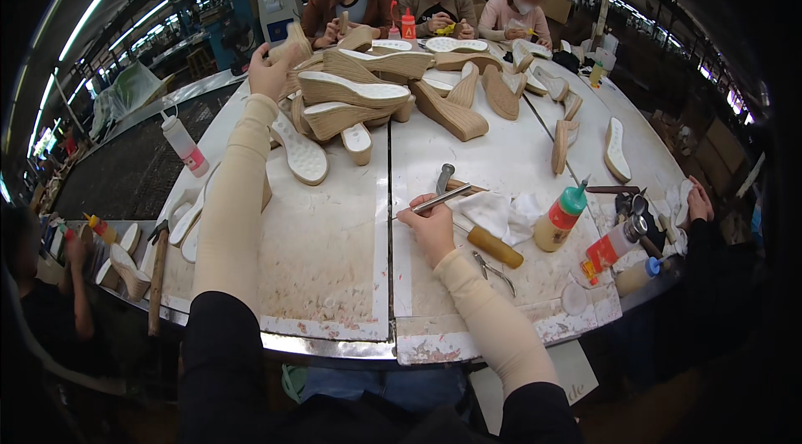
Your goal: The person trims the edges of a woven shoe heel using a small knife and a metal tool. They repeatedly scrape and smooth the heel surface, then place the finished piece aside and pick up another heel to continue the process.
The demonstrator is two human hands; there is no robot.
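Note:
At the left side of the pile, my left hand is raised with its fingers closed round a tan wedge shoe sole. My right hand, over the near middle of the table, grips a slim silver metal tool like a rod. Just beyond it a hammer lies partly hidden by a white cloth. To the right of that hand are a tool with a yellow-brown handle and metal pliers. Wedge soles with white tops are heaped at the far middle.
On the right stand a green-capped bottle and a red-labelled bottle. A pink-labelled squeeze bottle and another hammer are at the left edge. Several people sit around the table; one person's hand rests at the right.

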